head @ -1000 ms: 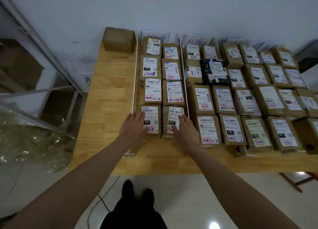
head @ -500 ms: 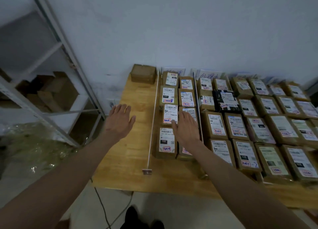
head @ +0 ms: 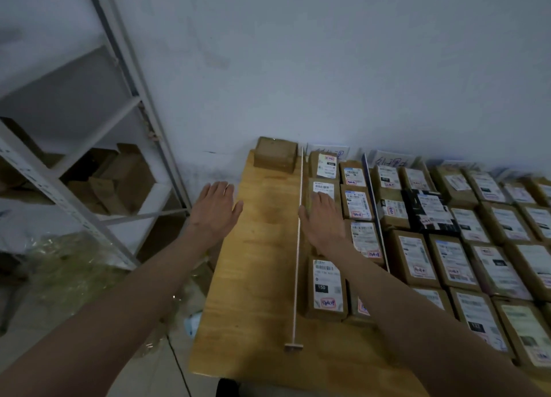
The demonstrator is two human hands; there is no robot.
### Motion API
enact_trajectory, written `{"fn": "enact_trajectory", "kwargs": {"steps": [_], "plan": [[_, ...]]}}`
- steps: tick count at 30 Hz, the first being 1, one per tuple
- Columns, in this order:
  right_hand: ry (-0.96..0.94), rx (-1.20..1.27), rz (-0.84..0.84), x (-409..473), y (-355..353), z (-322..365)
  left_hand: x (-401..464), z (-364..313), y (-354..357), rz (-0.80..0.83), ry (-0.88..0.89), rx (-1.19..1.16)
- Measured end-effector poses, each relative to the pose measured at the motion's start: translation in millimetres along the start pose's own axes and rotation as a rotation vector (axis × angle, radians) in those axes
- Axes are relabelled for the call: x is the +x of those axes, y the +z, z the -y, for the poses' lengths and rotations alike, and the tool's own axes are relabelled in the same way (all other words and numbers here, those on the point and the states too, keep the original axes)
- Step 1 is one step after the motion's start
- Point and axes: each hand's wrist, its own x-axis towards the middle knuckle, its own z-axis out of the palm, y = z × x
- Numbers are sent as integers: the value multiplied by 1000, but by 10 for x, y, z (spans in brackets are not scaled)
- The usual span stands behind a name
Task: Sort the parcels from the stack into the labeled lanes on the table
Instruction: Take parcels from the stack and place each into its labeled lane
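Nearest, at 6 o'clock: pale wooden bench (head: pixel 262 277), smooth grain, bare strip along its left side. A thin white divider rod (head: pixel 297 247) is running from 6 toward 12, fencing off the first lane.

Just right of it, the parcels (head: pixel 326 289): small brown cardboard boxes, matt, square-edged, white printed labels with red marks, packed edge to edge in rows toward 3 o'clock.

Right hand (head: pixel 323 220) is lying flat over a parcel in the first lane, fingers straight, gripping nothing. Left hand (head: pixel 215 207) is hovering at 10 o'clock past the bench edge, fingers spread, holding nothing.

Judgement: next parcel probably coming from the shelving (head: pixel 89 170); read the label before choosing a lane.

Far, 12 o'clock: one unlabelled box (head: pixel 275 156), handwritten lane cards (head: pixel 390 159) against the wall.
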Motion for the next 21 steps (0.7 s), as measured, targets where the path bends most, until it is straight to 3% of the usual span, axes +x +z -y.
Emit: {"fn": "enact_trajectory", "kwargs": {"steps": [13,21], "plan": [[181,56,-2,1135,438,291,1303,476,382,94,57,-76],[149,25,74,2296,789,41,2407,411,846,115,32,-144]]}}
